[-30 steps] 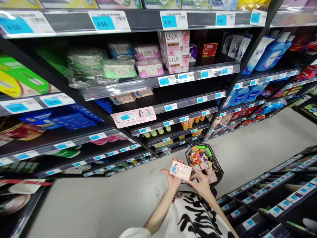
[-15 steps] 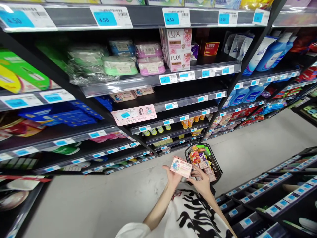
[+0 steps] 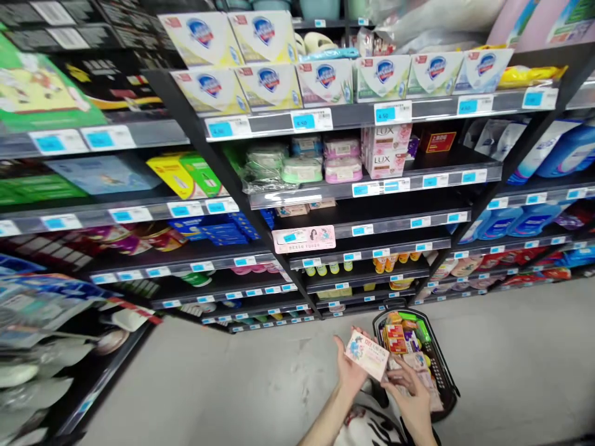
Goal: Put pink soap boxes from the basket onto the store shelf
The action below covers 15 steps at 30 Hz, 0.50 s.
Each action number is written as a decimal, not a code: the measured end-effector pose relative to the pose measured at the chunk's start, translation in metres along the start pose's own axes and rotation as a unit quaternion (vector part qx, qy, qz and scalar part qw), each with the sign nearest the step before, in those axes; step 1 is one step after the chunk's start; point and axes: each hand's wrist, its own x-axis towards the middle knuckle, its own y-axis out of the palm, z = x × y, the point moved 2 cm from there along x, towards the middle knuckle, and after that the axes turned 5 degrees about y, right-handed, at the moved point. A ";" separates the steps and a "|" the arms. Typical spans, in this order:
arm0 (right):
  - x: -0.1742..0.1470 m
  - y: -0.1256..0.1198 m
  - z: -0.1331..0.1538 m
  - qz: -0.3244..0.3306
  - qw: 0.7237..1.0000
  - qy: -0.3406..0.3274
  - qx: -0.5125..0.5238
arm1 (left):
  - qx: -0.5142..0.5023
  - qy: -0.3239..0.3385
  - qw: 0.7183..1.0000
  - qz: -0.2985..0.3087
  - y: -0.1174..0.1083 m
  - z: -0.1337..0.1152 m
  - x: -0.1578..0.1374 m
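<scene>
Both hands pinch a small pink soap box (image 3: 367,355): left hand (image 3: 348,371) at its 8 o'clock edge, right hand (image 3: 409,396) at 4 o'clock. Black basket (image 3: 445,378) sits just behind; bare floor (image 3: 223,384) opens toward 9 o'clock.

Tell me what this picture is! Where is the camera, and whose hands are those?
The camera sits on a person's head and looks forward and down, so you see what they see in a shop aisle. The two bare hands at the bottom are that person's own. The left hand and the right hand hold a small pink soap box together. Just behind it, on the grey floor, stands a black shopping basket full of small packets. In front are dark shelves with blue price tags, carrying white soap boxes, pink Lux boxes and blue bottles.
</scene>
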 end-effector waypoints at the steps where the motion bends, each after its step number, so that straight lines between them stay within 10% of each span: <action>1: 0.002 0.002 0.000 0.008 1.000 0.009 0.025 | -0.006 -0.001 1.000 0.009 0.001 -0.002 0.000; 10: 0.006 0.015 -0.001 0.081 0.974 0.161 0.140 | 0.099 -0.051 0.993 0.043 0.006 0.015 -0.002; 15: 0.023 -0.010 -0.026 -0.026 0.958 0.204 0.201 | 0.354 -0.029 0.921 0.160 0.025 0.037 -0.007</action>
